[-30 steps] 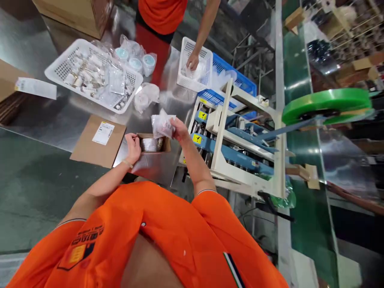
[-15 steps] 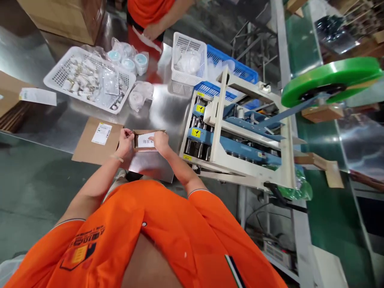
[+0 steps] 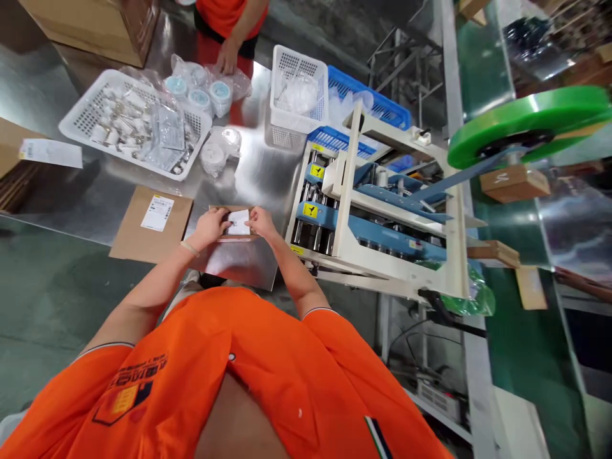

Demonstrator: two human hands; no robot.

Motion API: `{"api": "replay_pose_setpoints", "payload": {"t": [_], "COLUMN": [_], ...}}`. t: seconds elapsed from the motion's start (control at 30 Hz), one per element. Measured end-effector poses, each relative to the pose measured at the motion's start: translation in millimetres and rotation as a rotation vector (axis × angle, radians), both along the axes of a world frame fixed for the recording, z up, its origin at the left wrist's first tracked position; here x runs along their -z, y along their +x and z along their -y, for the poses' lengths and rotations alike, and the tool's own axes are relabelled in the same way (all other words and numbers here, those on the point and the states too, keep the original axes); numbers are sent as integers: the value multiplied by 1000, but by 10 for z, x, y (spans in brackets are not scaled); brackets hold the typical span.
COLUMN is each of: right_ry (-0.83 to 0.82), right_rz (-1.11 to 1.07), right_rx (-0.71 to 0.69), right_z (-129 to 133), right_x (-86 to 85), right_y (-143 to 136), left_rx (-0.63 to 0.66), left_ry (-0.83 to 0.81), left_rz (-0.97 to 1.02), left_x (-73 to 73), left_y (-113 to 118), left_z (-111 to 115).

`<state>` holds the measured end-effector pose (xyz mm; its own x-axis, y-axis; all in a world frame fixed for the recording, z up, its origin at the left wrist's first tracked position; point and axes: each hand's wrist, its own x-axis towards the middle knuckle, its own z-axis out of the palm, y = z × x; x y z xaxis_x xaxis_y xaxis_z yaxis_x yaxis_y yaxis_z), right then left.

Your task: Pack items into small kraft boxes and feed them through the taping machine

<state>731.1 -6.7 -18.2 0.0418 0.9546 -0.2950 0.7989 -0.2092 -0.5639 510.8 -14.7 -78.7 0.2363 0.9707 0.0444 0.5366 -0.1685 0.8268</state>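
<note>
A worker's left hand (image 3: 209,224) and right hand (image 3: 261,221) close their fingers on the two ends of a small cardboard box (image 3: 234,224) at the near edge of the steel table (image 3: 258,172), a taping machine (image 3: 377,217) at its 3 o'clock. The box looks light and thin-walled, best held by its end walls and corners.

Left hand (image 3: 209,227) and right hand (image 3: 261,221) press on small carton (image 3: 234,224).
</note>
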Motion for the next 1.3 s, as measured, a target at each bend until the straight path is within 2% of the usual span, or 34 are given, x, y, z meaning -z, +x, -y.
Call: {"api": "replay_pose_setpoints", "payload": {"t": [0.1, 0.23, 0.37, 0.47, 0.53, 0.57, 0.67, 0.73, 0.83, 0.9, 0.97, 1.07, 1.13, 1.3], "right_ry": [-18, -9, -60, -113, -160, -158, 49, 165, 66, 35, 87, 173, 214, 246], "right_rz": [-135, -286, -60, 118, 188, 226, 322, 393, 468, 508, 524, 479, 426, 350], "right_rx": [45, 21, -190, -264, -328, -365, -416, -502, -713, -776, -758, -726, -723, -730], "right_z": [32, 85, 64, -23, -127, -190, -365, -392, -212, -11, 149, 219, 190, 133], "right_x": [3, -51, -12, 6, -52, -101, -240, -245, -64, 122, 294, 470, 540, 630], "right_y": [48, 180, 70, -64, -88, -79, -20, 9, 43, 84, 147, 257, 320, 404], "left_rx": [179, 202, 239, 262, 201, 130, -123, -193, -174, -94, 47, 207, 233, 229], "left_ry": [19, -63, -55, -21, -23, -30, -3, 60, 137, 157, 143, 119, 145, 156], "left_rz": [-294, -421, -419, -355, -322, -324, -341, -307, -276, -349, -484, -704, -779, -779], "left_x": [-69, -102, -87, -78, -85, -91, -109, -117, -130, -142, -150, -145, -141, -168], "left_y": [110, 226, 152, 71, 88, 120, 250, 297, 261, 194, 126, 50, 25, 75], "left_z": [54, 111, 105, 112, 143, 169, 266, 323, 339, 300, 258, 258, 300, 367]}}
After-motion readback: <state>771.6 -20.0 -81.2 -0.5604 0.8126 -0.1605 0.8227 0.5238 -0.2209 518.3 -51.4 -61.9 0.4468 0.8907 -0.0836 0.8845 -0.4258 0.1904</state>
